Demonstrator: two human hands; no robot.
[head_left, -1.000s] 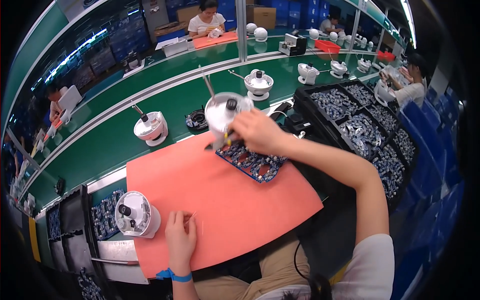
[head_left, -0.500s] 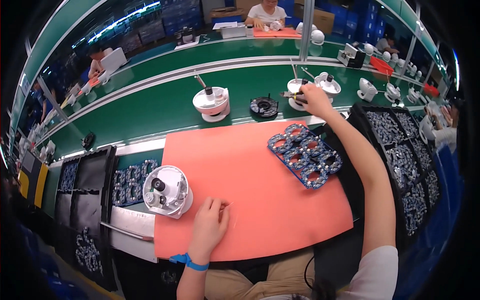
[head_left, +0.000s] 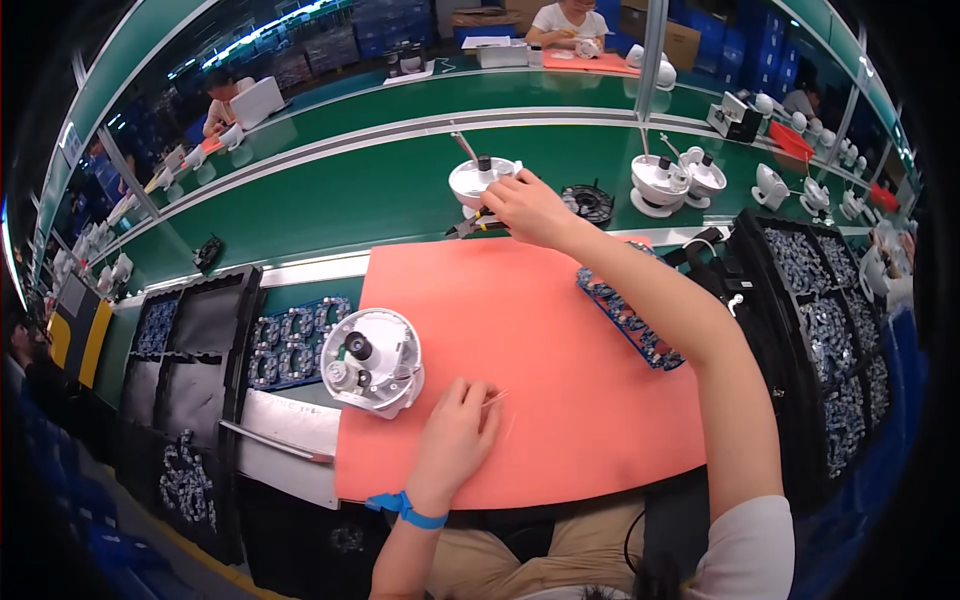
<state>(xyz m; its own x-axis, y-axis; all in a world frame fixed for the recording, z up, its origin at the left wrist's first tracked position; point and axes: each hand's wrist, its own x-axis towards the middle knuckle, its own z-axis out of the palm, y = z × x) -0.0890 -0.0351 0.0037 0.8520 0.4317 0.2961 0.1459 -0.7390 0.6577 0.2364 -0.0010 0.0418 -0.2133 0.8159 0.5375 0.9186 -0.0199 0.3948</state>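
My right hand [head_left: 532,208] reaches across the mat and grips a pair of pliers [head_left: 474,223] with black and yellow handles. Its fingertips are at the rim of a white round camera housing [head_left: 468,178], which has a black lens and a rod standing up in it; whether they touch it I cannot tell. Low over the orange mat [head_left: 560,430], my left hand [head_left: 456,435] is closed in a pinch on thin pale strands [head_left: 496,398] that look like fine wire. Beside it on the mat's left stands another open white camera housing [head_left: 392,385] with lens and inner parts showing.
Blue circuit board panels lie right [head_left: 625,310] and left [head_left: 290,340]. Black trays of small boards flank the mat, right [head_left: 785,390] and left [head_left: 195,390]. A black ring part [head_left: 588,203] and more white housings [head_left: 660,185] line the green bench. Other people work beyond.
My right hand has carried the pliers left, from the housings at the right to the middle one. The view has shifted left. My left hand keeps its pinch near the same mat spot.
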